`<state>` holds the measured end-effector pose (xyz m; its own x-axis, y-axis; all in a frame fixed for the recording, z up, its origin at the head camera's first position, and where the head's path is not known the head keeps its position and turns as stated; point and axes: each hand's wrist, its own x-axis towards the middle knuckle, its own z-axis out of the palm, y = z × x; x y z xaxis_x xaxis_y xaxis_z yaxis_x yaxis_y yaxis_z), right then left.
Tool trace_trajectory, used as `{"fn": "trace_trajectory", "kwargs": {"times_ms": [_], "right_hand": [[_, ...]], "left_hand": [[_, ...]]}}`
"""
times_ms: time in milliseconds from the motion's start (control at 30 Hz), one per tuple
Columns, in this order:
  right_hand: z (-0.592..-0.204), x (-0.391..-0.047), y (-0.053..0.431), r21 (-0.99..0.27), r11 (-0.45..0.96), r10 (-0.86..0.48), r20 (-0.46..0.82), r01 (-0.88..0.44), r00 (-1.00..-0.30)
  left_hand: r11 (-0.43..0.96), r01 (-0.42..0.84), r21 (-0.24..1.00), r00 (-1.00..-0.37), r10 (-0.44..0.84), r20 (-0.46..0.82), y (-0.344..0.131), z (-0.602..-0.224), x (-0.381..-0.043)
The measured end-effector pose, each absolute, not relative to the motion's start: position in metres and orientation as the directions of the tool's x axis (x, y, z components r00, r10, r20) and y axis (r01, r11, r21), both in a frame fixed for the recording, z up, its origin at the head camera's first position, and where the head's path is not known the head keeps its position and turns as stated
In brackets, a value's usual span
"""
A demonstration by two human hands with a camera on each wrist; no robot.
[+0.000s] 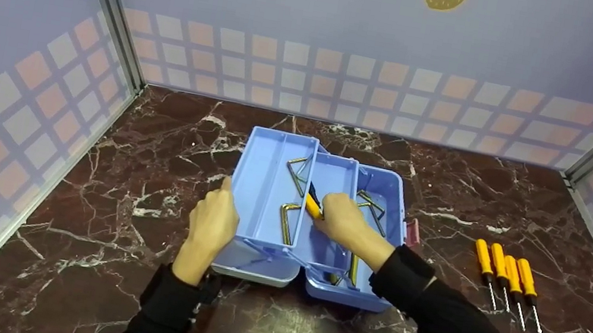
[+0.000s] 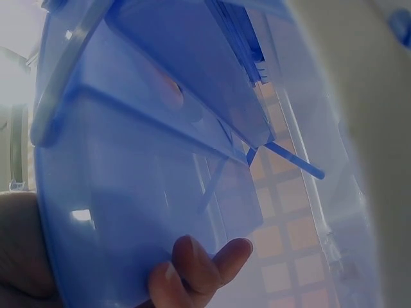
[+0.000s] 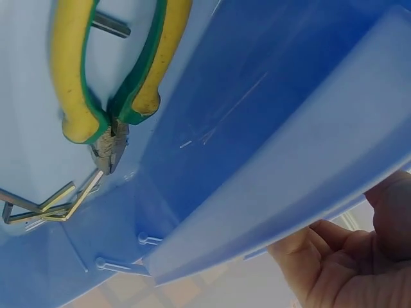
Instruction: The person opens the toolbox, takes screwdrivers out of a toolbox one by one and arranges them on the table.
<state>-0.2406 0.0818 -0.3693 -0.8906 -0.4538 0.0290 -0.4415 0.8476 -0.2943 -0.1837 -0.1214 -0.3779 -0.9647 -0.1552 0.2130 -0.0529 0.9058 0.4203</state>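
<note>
A blue toolbox [image 1: 380,298] stands with its stepped trays spread out. My left hand [image 1: 213,219] grips the left edge of the top tray [image 1: 254,183], its fingers [image 2: 192,269] curled beneath the tray in the left wrist view. Over the middle tray [image 1: 313,247], my right hand [image 1: 345,220] holds a yellow-handled screwdriver [image 1: 314,206], dark part pointing away; its tip is hidden by the top tray's wall. In the right wrist view that hand [image 3: 347,263] shows behind a tray wall, which hides the screwdriver. Bent hex keys [image 1: 286,225] lie in the top tray.
Yellow-and-green pliers [image 3: 112,128] and more hex keys [image 3: 48,208] lie in the deep compartment. Several yellow-handled screwdrivers [image 1: 513,275] lie in a row on the marbled table [image 1: 73,274] to the right. A pink latch [image 1: 412,232] sticks out from the box's right side. Patterned walls surround the table.
</note>
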Motion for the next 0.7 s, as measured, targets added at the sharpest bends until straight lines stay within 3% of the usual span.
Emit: {"fn": "trace_trajectory", "kwargs": {"times_ms": [400,700], "right_hand": [[-0.344,-0.242,0.093,-0.345,0.853,-0.410,0.022,-0.392,-0.912],[-0.329,-0.249,0.133,-0.424,0.842,-0.333,0.076,-0.333,-0.940]], "left_hand": [[0.909,-0.042,0.415,-0.963,-0.148,0.227,-0.121,-0.378,-0.184],[0.902,-0.055,0.429,-0.965,-0.158,0.208,-0.122,-0.378,-0.184]]}}
